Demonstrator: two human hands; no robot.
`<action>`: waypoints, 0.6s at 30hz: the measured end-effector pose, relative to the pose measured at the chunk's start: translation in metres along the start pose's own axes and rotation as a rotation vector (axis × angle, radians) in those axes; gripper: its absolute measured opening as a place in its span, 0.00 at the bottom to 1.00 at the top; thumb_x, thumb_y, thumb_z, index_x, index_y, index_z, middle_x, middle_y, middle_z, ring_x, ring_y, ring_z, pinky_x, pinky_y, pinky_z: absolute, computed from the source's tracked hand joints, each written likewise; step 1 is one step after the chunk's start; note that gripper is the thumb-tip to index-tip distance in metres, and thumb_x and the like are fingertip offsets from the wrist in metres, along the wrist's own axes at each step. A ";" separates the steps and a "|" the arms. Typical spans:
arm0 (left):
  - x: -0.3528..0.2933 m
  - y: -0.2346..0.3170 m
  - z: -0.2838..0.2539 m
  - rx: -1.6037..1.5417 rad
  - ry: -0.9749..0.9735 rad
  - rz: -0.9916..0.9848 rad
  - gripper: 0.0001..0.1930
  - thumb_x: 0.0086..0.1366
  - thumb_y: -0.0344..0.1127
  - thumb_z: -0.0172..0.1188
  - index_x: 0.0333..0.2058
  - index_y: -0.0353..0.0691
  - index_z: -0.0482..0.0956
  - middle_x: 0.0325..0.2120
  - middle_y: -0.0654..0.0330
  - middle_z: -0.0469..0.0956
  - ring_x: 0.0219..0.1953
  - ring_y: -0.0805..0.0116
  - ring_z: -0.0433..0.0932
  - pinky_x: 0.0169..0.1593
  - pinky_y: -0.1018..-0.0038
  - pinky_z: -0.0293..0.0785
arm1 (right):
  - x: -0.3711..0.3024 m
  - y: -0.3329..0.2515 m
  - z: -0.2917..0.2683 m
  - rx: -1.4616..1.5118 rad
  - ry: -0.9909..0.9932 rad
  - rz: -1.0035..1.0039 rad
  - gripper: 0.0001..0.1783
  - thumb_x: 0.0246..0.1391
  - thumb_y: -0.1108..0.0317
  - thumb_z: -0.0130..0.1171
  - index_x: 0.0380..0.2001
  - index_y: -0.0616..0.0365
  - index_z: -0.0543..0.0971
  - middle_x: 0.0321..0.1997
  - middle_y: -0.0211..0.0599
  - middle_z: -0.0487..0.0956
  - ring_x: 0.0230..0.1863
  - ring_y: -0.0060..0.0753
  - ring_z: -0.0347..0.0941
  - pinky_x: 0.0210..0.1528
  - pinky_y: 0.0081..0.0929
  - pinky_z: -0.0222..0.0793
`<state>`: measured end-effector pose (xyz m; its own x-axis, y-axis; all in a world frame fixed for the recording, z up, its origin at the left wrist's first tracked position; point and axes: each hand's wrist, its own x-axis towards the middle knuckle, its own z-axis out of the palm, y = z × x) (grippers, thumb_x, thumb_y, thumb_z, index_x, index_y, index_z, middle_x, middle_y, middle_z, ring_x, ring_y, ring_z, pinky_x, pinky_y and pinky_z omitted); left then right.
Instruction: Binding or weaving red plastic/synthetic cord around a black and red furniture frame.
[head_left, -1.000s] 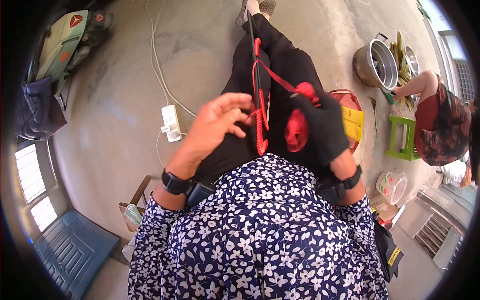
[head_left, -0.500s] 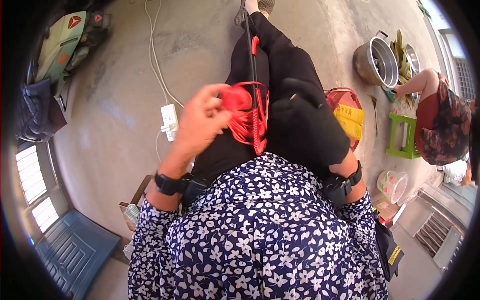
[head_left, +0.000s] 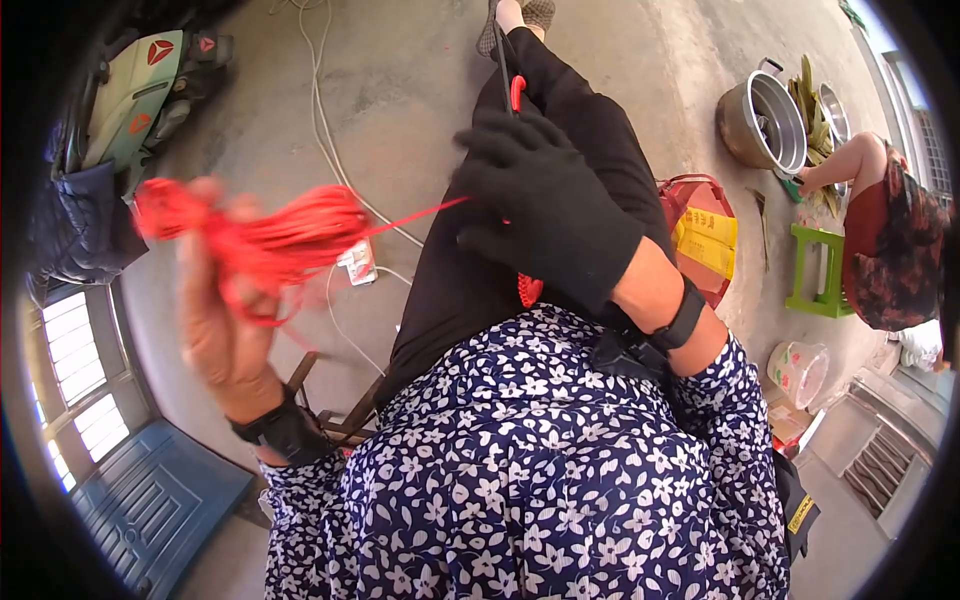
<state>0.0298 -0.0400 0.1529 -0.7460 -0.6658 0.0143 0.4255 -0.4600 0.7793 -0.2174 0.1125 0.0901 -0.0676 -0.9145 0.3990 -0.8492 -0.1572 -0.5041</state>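
In the head view, the bare left hand [head_left: 215, 335], slightly blurred, holds a looped bundle of thin, bright red cord [head_left: 295, 235] with its fingers closed around the bundle's left part. The bundle reaches out from these fingers toward the right, well apart from the right hand [head_left: 545, 205], which wears a black fabric glove. A single taut red strand [head_left: 420, 214] runs from the bundle's right end to the gloved fingers and passes out of sight there. The right hand lies back-up with its fingers partly spread, over a slim black rod [head_left: 504, 70] that runs lengthwise above the person's black trousers [head_left: 595, 130]; whether the hand grips the rod or the cord beneath it cannot be told. A curved red piece [head_left: 517, 92] sits on the rod beyond the glove, and a red braided end [head_left: 530, 290] shows just below the glove, near the hem of the navy blouse with white flowers [head_left: 530, 430].

On the floor, a white power strip [head_left: 357, 264] is partly hidden behind the bundle. To the right stand a dull silver metal pot [head_left: 735, 125] and a bright green plastic stool [head_left: 822, 275], near another person's bent leg [head_left: 850, 165].
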 end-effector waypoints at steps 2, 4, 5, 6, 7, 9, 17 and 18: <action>0.000 0.023 0.001 -0.044 0.000 0.089 0.20 0.73 0.36 0.50 0.60 0.37 0.64 0.56 0.47 0.69 0.48 0.61 0.74 0.56 0.56 0.72 | -0.003 0.001 -0.007 0.436 -0.216 0.254 0.18 0.46 0.68 0.64 0.42 0.61 0.78 0.43 0.41 0.79 0.40 0.42 0.78 0.43 0.28 0.73; 0.001 0.033 0.002 0.186 0.388 0.237 0.21 0.73 0.39 0.49 0.59 0.34 0.64 0.56 0.49 0.70 0.43 0.63 0.76 0.50 0.61 0.76 | -0.011 0.004 -0.021 0.552 -0.238 0.285 0.15 0.47 0.70 0.62 0.40 0.63 0.78 0.42 0.42 0.79 0.39 0.43 0.78 0.40 0.30 0.74; 0.006 0.029 -0.001 0.320 0.422 0.187 0.20 0.74 0.40 0.49 0.58 0.33 0.65 0.53 0.50 0.72 0.39 0.67 0.76 0.45 0.66 0.76 | -0.015 0.006 -0.028 0.416 -0.117 0.149 0.14 0.47 0.72 0.61 0.40 0.63 0.78 0.40 0.42 0.80 0.39 0.43 0.78 0.39 0.30 0.75; 0.011 0.018 -0.003 0.434 0.386 0.131 0.21 0.74 0.40 0.49 0.57 0.32 0.65 0.51 0.50 0.74 0.35 0.70 0.77 0.40 0.71 0.76 | -0.020 0.005 -0.034 0.363 -0.013 0.115 0.12 0.49 0.73 0.60 0.39 0.63 0.77 0.36 0.41 0.80 0.37 0.42 0.78 0.39 0.30 0.75; 0.017 0.006 -0.004 0.535 0.417 0.064 0.21 0.74 0.41 0.49 0.56 0.31 0.66 0.49 0.51 0.76 0.31 0.73 0.77 0.34 0.76 0.77 | -0.026 0.003 -0.040 0.457 0.066 0.168 0.10 0.50 0.75 0.59 0.37 0.64 0.77 0.33 0.41 0.79 0.35 0.41 0.78 0.38 0.29 0.75; 0.023 -0.035 0.001 0.782 0.271 -0.207 0.18 0.71 0.40 0.53 0.53 0.34 0.71 0.34 0.62 0.80 0.24 0.82 0.73 0.25 0.84 0.68 | -0.038 -0.006 -0.046 1.175 0.156 0.532 0.05 0.55 0.74 0.56 0.35 0.63 0.76 0.27 0.39 0.78 0.31 0.35 0.77 0.35 0.27 0.74; 0.022 -0.150 0.042 1.209 -0.154 -0.356 0.27 0.52 0.39 0.71 0.47 0.32 0.74 0.28 0.62 0.79 0.31 0.73 0.77 0.39 0.72 0.75 | -0.074 -0.040 -0.061 1.694 0.152 1.025 0.06 0.59 0.69 0.54 0.35 0.61 0.76 0.25 0.31 0.75 0.26 0.23 0.72 0.31 0.22 0.69; 0.022 -0.149 0.040 1.219 -0.161 -0.346 0.26 0.53 0.39 0.71 0.47 0.32 0.74 0.28 0.62 0.79 0.31 0.73 0.77 0.39 0.72 0.75 | -0.075 -0.043 -0.066 1.694 0.185 1.037 0.07 0.59 0.69 0.54 0.35 0.61 0.76 0.25 0.30 0.75 0.26 0.23 0.72 0.31 0.22 0.69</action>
<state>-0.0711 0.0375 0.0619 -0.8134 -0.5017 -0.2944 -0.4816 0.2970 0.8245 -0.2106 0.2126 0.1326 -0.2558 -0.8471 -0.4658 0.8048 0.0803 -0.5881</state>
